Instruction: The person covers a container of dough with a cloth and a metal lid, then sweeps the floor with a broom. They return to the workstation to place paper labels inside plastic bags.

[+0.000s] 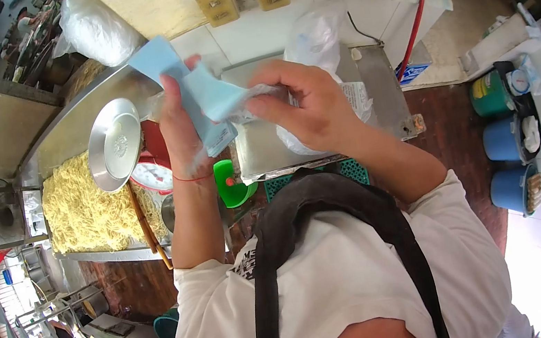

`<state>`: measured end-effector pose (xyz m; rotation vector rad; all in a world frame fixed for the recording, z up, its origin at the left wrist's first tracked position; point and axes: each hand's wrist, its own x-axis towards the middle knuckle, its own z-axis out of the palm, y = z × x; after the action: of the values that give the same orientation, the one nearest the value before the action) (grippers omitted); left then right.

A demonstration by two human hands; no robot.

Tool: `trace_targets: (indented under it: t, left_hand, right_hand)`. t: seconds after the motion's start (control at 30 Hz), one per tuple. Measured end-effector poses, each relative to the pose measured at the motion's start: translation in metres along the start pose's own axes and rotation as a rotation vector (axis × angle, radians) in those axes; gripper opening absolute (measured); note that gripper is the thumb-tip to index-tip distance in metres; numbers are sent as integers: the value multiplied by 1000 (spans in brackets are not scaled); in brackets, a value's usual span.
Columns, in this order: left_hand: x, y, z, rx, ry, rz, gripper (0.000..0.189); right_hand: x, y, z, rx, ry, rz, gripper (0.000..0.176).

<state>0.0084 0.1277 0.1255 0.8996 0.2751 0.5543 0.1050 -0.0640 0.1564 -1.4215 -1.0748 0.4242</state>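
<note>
My left hand [180, 123] is wrapped round a light blue packet of folded, sheet-like material [163, 59], held up over the counter. My right hand [313, 103] is closed in a pinch on the right end of the blue material, where crinkled clear plastic [266, 90] shows between the fingers. Motion smears the packet's middle slightly. Left of my left wrist stands a red scale [154, 175] with a white dial, its round metal pan [116, 144] on top. Behind my right hand is a clear plastic bag [314, 36] on the metal worktop [385, 92].
A heap of yellow noodles [84, 207] lies in the metal tray at left, with a wooden stick [146, 222] at its edge. A bright green container [234, 187] is below the hands. Blue buckets [505, 141] line the right wall. A plastic-wrapped bundle [97, 27] sits at upper left.
</note>
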Motion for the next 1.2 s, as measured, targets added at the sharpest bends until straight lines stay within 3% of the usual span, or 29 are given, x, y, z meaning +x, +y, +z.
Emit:
trace_targets:
  t: [0.07, 0.1, 0.2, 0.33, 0.43, 0.6, 0.63, 0.67, 0.73, 0.87, 0.97, 1.07, 1.17, 1.2]
  left_hand:
    - [-4, -17, -41, -190, 43, -95, 45]
    - [-7, -20, -54, -360, -59, -148, 44]
    - [-19, -35, -98, -195, 114, -167, 43]
    - [-40, -44, -111, 75, 221, -192, 44]
    - [-48, -52, -109, 144, 110, -188, 38]
    - [-74, -65, -68, 96, -203, -208, 30]
    - [-81, -58, -55, 397, -254, -189, 33]
    - [-84, -71, -52, 604, -286, -25, 33]
    - [-86, -77, -42, 680, -277, 25, 31]
    - [-76, -87, -34, 548, -42, -236, 25]
    - [-80, -84, 0, 274, 100, -355, 26]
    - [-83, -89, 21, 219, 154, -398, 27]
    - [-85, -103, 30, 253, 175, -405, 30]
    - [-85, -108, 30, 237, 167, -420, 31]
  right_hand:
    - [-8, -1, 17, 348, 45, 97, 21]
    - [-12, 0, 25, 521, 71, 148, 20]
    - [-31, 14, 41, 740, 103, 303, 19]
    - [-65, 36, 62, 700, 174, 408, 17]
    - [-81, 48, 76, 776, 260, 497, 10]
    - [-87, 65, 84, 588, 334, 556, 12]
    - [-86, 65, 84, 575, 340, 565, 13]
    - [-86, 64, 83, 565, 342, 574, 15]
    - [-92, 62, 80, 526, 305, 575, 18]
    - [-100, 71, 66, 360, 215, 584, 23]
    - [-104, 70, 46, 230, 190, 420, 23]
    - [-108, 68, 31, -100, 367, 156, 29]
    - [-107, 79, -2, -404, 193, -160, 33]
    - [-108, 83, -10, -431, 155, -150, 33]
